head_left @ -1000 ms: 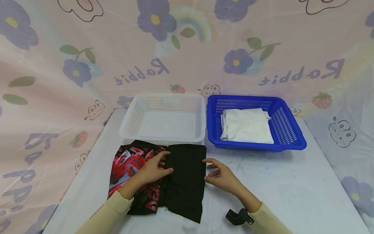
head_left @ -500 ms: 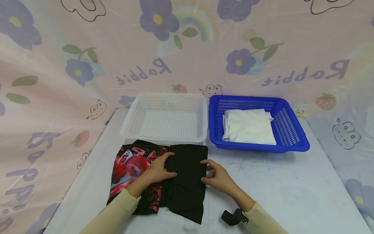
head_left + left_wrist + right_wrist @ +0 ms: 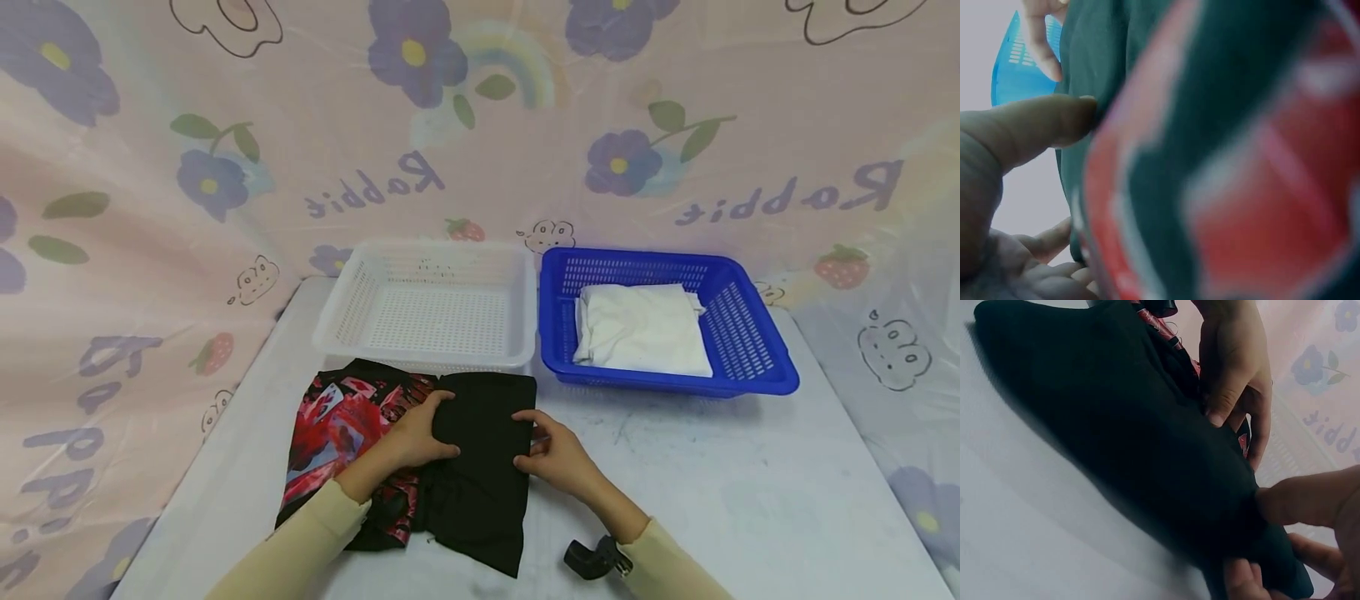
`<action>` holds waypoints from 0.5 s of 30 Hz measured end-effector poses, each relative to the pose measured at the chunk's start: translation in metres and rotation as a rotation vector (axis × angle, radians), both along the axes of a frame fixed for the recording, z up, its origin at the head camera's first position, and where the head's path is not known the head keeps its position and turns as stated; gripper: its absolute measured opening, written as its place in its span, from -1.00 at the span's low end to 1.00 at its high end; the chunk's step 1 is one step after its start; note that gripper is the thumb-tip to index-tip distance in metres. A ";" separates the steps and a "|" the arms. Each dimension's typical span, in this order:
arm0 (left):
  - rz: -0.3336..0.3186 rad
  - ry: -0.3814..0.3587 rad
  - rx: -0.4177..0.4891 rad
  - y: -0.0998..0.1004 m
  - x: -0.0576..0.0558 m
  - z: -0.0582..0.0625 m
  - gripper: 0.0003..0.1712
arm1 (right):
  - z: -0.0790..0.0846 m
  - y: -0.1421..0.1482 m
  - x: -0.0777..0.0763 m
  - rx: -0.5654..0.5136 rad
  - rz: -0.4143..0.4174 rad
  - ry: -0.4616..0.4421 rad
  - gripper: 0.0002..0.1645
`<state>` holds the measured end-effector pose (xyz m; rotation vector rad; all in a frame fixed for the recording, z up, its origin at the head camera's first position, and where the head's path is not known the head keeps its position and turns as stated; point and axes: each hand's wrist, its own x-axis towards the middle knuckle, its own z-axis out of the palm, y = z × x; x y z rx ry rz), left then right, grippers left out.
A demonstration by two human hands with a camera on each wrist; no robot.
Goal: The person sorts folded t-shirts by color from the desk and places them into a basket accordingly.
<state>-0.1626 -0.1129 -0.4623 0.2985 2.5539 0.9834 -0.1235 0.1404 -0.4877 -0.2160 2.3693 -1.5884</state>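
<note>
A pair of black shorts (image 3: 482, 467) with a red print (image 3: 337, 433) on the left part lies flat before me. My left hand (image 3: 416, 433) rests on the middle, where print meets plain black. Its thumb and forefinger are spread apart; its other fingers are mostly hidden in the head view. At the right edge my right hand (image 3: 562, 454) pinches the cloth, thumb and forefinger on top. Close up in the right wrist view, the right thumb (image 3: 1310, 497) presses the black cloth while other fingers curl at its edge.
Behind the shorts stands a white basket (image 3: 427, 360) with nothing seen in it. To its right, a blue basket (image 3: 750, 333) holds a folded white cloth (image 3: 641, 329). A white table (image 3: 697, 492) carries everything, with a printed curtain (image 3: 495, 125) behind.
My right hand has moved left from just beside the shorts and now pinches their right edge. My left hand has shifted slightly right and lower on the cloth. The view has drifted a little.
</note>
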 end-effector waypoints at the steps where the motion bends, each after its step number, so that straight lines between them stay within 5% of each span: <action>1: -0.008 0.001 -0.004 0.001 0.000 0.000 -0.05 | 0.000 0.000 0.000 0.000 0.001 0.001 -0.29; 15: 0.021 -0.011 0.084 0.005 0.003 -0.003 -0.09 | -0.003 -0.004 0.007 -0.050 -0.027 0.022 -0.33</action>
